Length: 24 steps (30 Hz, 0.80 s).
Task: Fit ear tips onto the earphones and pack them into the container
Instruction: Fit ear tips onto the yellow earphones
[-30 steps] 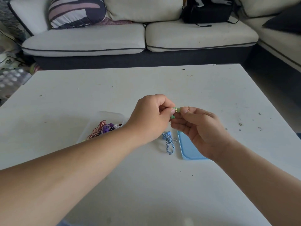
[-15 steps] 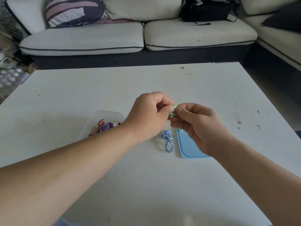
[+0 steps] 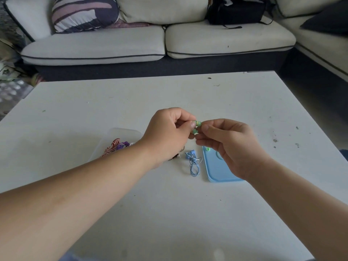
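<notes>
Above the white counter (image 3: 169, 213) the left hand (image 3: 169, 132) and the right hand (image 3: 227, 146) meet, and each grip is closed in a pinch on the small green earphone bud (image 3: 198, 123); I judge an ear tip is being fitted. Just under the grip, the coiled blue wired earphone (image 3: 194, 163) lies unpacked beside the flat light-blue plastic lid (image 3: 218, 172), which carries one loose green ear tip (image 3: 207, 149). Left of the grip, the clear plastic container (image 3: 124, 129) already holds red-white and purple earphone bundles (image 3: 115, 146). Green and blue are not yet packed.
</notes>
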### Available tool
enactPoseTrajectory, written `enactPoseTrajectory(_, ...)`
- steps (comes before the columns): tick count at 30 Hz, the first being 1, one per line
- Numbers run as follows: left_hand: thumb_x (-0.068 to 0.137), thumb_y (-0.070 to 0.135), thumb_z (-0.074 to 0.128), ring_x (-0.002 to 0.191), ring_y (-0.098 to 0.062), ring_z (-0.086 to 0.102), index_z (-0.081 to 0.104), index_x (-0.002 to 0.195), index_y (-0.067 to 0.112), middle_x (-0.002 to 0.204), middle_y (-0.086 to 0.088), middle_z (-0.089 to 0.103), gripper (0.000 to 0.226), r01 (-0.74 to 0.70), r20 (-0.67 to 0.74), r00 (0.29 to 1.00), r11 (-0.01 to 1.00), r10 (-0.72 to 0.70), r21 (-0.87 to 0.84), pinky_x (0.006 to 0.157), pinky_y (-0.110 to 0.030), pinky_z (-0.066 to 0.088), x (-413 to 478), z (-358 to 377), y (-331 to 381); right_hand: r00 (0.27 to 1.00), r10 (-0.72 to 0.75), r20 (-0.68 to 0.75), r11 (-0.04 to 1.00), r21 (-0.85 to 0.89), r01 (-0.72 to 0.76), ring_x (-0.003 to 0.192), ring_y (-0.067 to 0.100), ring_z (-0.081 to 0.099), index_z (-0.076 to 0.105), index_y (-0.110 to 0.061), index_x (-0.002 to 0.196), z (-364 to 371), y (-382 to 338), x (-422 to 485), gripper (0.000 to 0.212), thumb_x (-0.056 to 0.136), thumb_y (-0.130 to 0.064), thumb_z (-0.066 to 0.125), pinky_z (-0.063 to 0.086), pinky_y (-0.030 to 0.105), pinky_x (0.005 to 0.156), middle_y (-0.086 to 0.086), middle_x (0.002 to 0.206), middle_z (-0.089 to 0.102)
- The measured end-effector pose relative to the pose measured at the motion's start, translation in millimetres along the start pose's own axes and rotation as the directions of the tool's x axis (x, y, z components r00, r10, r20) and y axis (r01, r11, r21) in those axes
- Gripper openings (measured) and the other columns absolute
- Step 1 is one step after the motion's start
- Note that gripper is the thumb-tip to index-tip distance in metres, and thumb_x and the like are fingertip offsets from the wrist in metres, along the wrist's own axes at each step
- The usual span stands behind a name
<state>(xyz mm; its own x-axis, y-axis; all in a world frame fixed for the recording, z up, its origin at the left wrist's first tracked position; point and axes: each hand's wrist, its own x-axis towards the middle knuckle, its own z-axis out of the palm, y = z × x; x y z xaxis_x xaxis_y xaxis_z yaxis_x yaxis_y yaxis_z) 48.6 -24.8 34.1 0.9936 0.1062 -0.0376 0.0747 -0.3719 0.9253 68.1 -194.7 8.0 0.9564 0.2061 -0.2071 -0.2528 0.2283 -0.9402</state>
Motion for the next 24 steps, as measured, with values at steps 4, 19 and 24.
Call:
enactPoseTrajectory(4, 0.098, 0.01, 0.066, 0.071, -0.005, 0.074, 0.076, 0.095, 0.016, 0.081, 0.0, 0.077, 0.011, 0.008, -0.007, 1.0, 1.0, -0.008, -0.005, 0.057, -0.03, 0.058, 2, 1, 3, 1.0, -0.009, -0.002, 1.0, 0.013, 0.009, 0.087, 0.034, 0.075, 0.071, 0.009, 0.099, 0, -1, 0, 0.011, 0.092, 0.001, 0.068, 0.062, 0.035, 0.08, 0.028, 0.096, 0.075)
enactPoseTrajectory(19, 0.097, 0.011, 0.069, 0.068, -0.01, 0.072, 0.078, 0.099, 0.015, 0.078, 0.0, 0.077, 0.009, 0.147, 0.106, 0.986, 0.97, -0.129, -0.194, 0.066, -0.027, 0.06, 1, 5, 1, 0.973, 0.178, 0.148, 0.967, 0.156, -0.201, 0.082, 0.024, 0.07, 0.072, -0.001, 0.1, -16, -3, 8, 0.013, 0.095, -0.007, 0.062, 0.061, 0.031, 0.071, 0.015, 0.094, 0.071)
enactPoseTrajectory(24, 0.097, 0.01, 0.07, 0.063, -0.009, 0.069, 0.077, 0.101, 0.013, 0.08, 0.0, 0.076, 0.009, 0.179, 0.108, 0.981, 0.962, -0.159, -0.208, 0.06, -0.024, 0.056, 3, 4, -1, 0.981, 0.168, 0.096, 0.981, 0.083, -0.176, 0.073, 0.022, 0.07, 0.072, -0.002, 0.095, -17, -3, 11, 0.008, 0.092, -0.008, 0.069, 0.06, 0.031, 0.066, 0.013, 0.087, 0.072)
